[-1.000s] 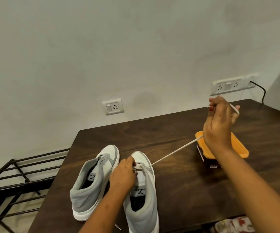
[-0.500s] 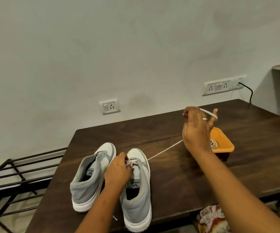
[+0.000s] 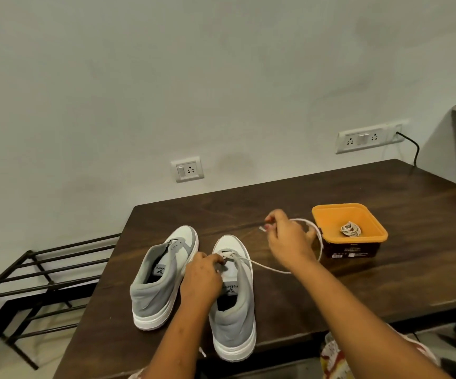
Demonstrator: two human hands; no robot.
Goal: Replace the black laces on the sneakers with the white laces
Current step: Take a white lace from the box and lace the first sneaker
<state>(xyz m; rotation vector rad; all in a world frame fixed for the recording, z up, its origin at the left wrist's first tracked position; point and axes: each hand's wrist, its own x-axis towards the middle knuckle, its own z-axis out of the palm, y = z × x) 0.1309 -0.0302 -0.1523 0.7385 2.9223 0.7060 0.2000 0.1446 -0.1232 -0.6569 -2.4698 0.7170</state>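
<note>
Head view: my left hand (image 3: 203, 274) pinches at the eyelets of the grey-and-white sneaker (image 3: 235, 318). My right hand (image 3: 287, 239) pinches the flat white lace (image 3: 265, 266) near its tip, and the lace loops slack over the dark wood table (image 3: 358, 291). The second sneaker (image 3: 161, 280) stands just beside the first. A square orange tub (image 3: 328, 214) holds a coiled lace (image 3: 349, 230).

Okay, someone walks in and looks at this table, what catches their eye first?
A white lace loops from the right hand, which pinches its tip mid-table, down to a grey-and-white sneaker that the left hand grips at the eyelets. The other sneaker stands unlaced just left of it. An orange tub at the right holds a coiled lace.
</note>
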